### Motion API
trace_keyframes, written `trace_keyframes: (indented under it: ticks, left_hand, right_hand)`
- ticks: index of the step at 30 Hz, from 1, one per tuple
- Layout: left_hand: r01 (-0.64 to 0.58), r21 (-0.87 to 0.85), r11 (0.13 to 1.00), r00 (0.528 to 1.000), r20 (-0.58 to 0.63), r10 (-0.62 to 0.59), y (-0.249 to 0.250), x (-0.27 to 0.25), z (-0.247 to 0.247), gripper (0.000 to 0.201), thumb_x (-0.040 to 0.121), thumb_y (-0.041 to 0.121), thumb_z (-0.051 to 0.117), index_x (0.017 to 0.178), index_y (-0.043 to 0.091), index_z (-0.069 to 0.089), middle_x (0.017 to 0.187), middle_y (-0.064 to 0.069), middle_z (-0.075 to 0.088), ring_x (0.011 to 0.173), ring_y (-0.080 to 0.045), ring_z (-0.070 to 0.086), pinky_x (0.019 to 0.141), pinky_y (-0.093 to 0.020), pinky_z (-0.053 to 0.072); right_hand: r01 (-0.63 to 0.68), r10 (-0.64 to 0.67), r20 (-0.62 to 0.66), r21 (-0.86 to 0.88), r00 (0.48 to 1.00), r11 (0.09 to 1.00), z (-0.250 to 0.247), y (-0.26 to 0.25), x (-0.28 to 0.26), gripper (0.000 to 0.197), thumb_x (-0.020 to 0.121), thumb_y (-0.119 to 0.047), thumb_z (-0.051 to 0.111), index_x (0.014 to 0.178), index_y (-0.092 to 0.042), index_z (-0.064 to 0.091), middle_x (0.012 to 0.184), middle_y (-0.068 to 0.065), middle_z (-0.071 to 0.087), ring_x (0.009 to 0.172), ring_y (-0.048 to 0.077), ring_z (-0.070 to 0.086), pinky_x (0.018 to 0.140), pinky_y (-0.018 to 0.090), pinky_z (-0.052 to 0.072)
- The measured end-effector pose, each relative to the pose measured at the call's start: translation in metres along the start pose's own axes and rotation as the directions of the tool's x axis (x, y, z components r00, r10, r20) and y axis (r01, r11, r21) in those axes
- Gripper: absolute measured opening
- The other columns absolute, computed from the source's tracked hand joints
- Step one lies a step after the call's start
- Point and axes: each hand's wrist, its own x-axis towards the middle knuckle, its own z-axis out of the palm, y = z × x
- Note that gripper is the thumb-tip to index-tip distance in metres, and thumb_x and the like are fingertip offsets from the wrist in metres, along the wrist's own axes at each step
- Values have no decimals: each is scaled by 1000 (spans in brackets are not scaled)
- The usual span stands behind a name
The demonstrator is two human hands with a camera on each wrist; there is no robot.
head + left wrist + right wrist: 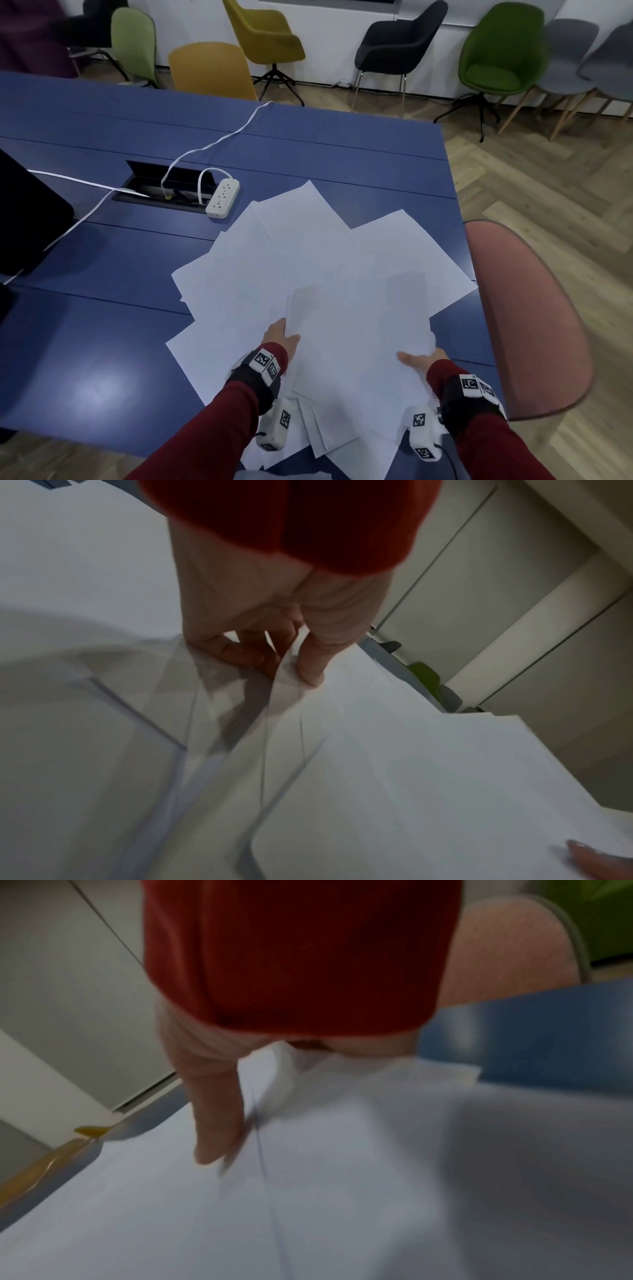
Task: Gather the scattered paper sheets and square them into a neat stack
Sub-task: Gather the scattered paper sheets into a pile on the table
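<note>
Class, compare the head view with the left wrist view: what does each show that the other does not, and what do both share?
Only the head view shows the power strip, the white cable, the pink chair and the whole fan of paper sheets on the blue table. Only the left wrist view shows the left hand's fingers curled under the sheets with the thumb on top. Both show the left hand gripping the paper.

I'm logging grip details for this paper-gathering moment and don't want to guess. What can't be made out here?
- Right hand fingers: head view, under the paper sheets; right wrist view, blurred, only the thumb clear.
- Left hand fingertips: head view, behind the lifted sheets.
- Sheet count: overlaps hide it.
- Nearest sheets: cut off at the bottom edge of the head view.
- Power strip sockets: too small.
</note>
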Motion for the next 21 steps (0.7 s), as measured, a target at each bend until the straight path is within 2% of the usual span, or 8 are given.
trace_keyframes:
  ticks: [4, 7, 8, 10, 12, 13, 17, 21]
  left_hand:
    - [22, -150, 988, 999, 27, -18, 5, 4, -9, 34, 84, 12, 63, 116, 2, 59, 115, -15, 66, 105, -30, 63, 91, -34, 48]
    - [93, -198, 976, 976, -177, -129, -7, 16, -44, 42, 81, 11, 65, 121, 3, 56, 125, -15, 57, 113, -29, 56, 99, -35, 43]
    - [169, -151, 974, 933, -294, -207, -15, 18, -59, 45, 79, 12, 65, 122, 5, 55, 130, -19, 52, 117, -34, 53, 101, -37, 41]
    - [390, -94, 916, 774, -506, -381, -32, 17, -85, 53, 74, 12, 65, 123, 2, 49, 132, -26, 42, 121, -40, 45, 103, -42, 38]
    - [550, -119, 826, 629, -592, -504, -45, 9, -101, 63, 70, 14, 67, 123, -6, 40, 132, -27, 37, 121, -39, 40, 106, -42, 34]
    - [609, -103, 787, 597, -594, -540, -51, 7, -104, 66, 69, 16, 68, 123, -8, 38, 131, -26, 37, 121, -36, 39, 106, -39, 32]
    - [671, 35, 741, 637, -538, -552, -60, 2, -100, 77, 65, 34, 66, 124, -7, 39, 127, -20, 41, 111, -30, 40, 99, -34, 34]
    - [632, -71, 771, 668, -454, -589, -53, 4, -87, 90, 61, 36, 76, 128, -4, 31, 132, -20, 36, 111, -36, 49, 92, -38, 42]
  right_hand:
    - [13, -14, -59, -25, 998, 1000, 11, 5, -1, 80, 76, -11, 73, 143, -9, 29, 143, 20, 40, 127, 34, 46, 106, 38, 36]
    - [-1, 0, -96, -11, 995, 1000, 15, 7, 1, 74, 78, -7, 69, 143, -7, 31, 142, 21, 42, 127, 35, 46, 107, 39, 36]
    - [1, -1, -108, -3, 994, 1000, 16, 6, -1, 72, 79, -5, 68, 142, -6, 32, 141, 22, 44, 126, 35, 47, 107, 39, 36]
    - [5, 0, -147, 37, 989, 999, 21, 5, -3, 66, 82, -2, 64, 141, -4, 34, 138, 22, 47, 124, 36, 49, 105, 37, 36]
    - [2, 13, -182, 81, 983, 997, 24, 3, -5, 62, 82, -1, 62, 139, -1, 37, 136, 22, 49, 122, 37, 50, 104, 37, 37]
    - [9, 10, -193, 101, 981, 995, 27, 3, -8, 62, 81, -3, 63, 137, 1, 38, 135, 22, 50, 122, 37, 51, 104, 38, 37]
    - [19, -7, -133, 93, 991, 995, 37, 19, 7, 77, 65, -21, 75, 132, 2, 43, 135, 19, 52, 120, 35, 53, 106, 44, 39]
    - [31, -30, -50, 24, 998, 999, 35, 17, -10, 46, 78, -6, 68, 119, 6, 52, 112, 20, 62, 98, 31, 59, 87, 34, 43]
